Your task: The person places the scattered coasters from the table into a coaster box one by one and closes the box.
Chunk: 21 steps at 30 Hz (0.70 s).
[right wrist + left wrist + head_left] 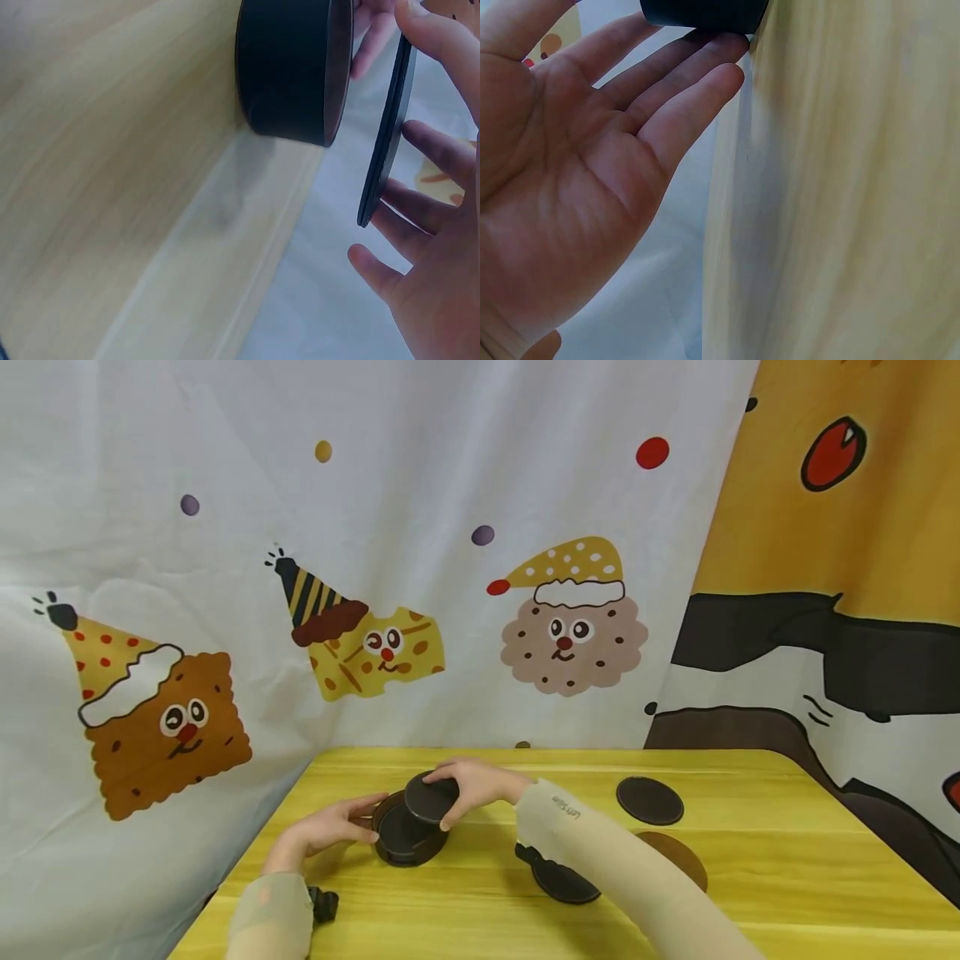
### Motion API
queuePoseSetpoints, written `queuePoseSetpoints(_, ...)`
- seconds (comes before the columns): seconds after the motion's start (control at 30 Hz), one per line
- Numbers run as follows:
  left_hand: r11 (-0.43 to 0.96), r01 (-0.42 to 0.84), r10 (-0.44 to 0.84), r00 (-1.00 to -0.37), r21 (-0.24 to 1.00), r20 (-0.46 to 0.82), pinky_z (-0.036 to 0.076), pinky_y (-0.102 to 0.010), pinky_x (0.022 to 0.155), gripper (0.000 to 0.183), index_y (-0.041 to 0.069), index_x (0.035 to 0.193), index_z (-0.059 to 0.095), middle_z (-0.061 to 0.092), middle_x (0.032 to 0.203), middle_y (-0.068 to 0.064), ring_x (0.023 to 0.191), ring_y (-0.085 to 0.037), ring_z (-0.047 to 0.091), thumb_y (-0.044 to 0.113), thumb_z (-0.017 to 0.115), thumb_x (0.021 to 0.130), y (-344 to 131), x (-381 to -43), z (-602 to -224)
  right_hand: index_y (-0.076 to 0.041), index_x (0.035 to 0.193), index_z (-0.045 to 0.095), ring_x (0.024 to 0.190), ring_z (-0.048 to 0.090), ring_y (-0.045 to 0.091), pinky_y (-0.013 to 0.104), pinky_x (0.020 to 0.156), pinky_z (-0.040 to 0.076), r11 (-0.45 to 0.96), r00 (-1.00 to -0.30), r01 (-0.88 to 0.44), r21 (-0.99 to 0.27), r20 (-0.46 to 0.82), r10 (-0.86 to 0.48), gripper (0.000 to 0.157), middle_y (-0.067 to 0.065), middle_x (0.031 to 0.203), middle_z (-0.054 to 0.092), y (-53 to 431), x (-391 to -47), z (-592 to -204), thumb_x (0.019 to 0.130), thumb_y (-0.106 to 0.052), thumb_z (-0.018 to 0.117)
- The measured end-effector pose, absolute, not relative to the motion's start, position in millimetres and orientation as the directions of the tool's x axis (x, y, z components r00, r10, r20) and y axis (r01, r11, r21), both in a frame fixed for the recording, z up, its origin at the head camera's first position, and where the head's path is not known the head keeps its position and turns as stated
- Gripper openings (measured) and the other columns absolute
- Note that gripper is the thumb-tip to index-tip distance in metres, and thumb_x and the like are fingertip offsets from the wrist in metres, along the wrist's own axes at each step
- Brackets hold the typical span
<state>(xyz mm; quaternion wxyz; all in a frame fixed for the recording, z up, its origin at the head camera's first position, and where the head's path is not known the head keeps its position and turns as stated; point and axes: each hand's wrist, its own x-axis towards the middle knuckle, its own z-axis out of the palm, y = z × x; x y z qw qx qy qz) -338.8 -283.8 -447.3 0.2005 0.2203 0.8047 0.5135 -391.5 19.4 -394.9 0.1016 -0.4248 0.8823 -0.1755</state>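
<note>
A round, dark coaster holder (408, 860) stands on the table with a black disc visible inside it. My left hand (333, 827) rests against its left side, thumb toward the front and fingers toward the back. In the left wrist view the fingers (694, 105) reach out nearly straight to the holder's dark wall (705, 13). My right hand (472, 787) pinches a round black coaster (426, 797) by its edges, tilted above the holder's opening. The right wrist view shows this coaster (386, 135) edge-on between thumb and fingers, apart from the holder (289, 71).
A black coaster (649, 800) lies at the back right of the wooden table (780, 860). Nearer are a brown coaster (678, 857) and another black one (562, 883), both partly behind the right sleeve (600, 843). A printed cloth (465, 710) hangs behind the table.
</note>
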Motion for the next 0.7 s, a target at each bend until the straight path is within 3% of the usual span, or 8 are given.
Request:
queuePoseSetpoints(0.23,0.366,0.12,0.555,-0.824,0.923,-0.113,0.036,-0.055,0.103,0.082,-0.001,0.154,0.018,0.023,0.152,-0.032,0.133,-0.05,0.033,0.011,0.068,0.091,-283.8,-338.7,-447.2,-0.027,0.142,0.052,0.134,0.039,0.028,0.04,0.103,0.039,0.584,-0.612,-0.726,-0.364,-0.047,-0.79,0.079,0.01,0.15,0.039,0.8,-387.3,-399.6,0.072,-0.05,0.081)
queuePoseSetpoints(0.7,0.339,0.103,0.571,-0.812,0.935,-0.118,0.04,-0.051,0.101,0.083,-0.001,0.154,0.016,0.027,0.15,-0.032,0.132,-0.046,0.038,0.011,0.068,0.091,-283.5,-337.1,-446.2,-0.023,0.141,0.054,0.125,0.049,0.022,0.032,0.095,0.045,0.594,-0.615,-0.73,-0.338,-0.055,-0.787,0.077,0.008,0.146,0.043,-24.4,-378.7,-412.9,0.074,-0.052,0.079)
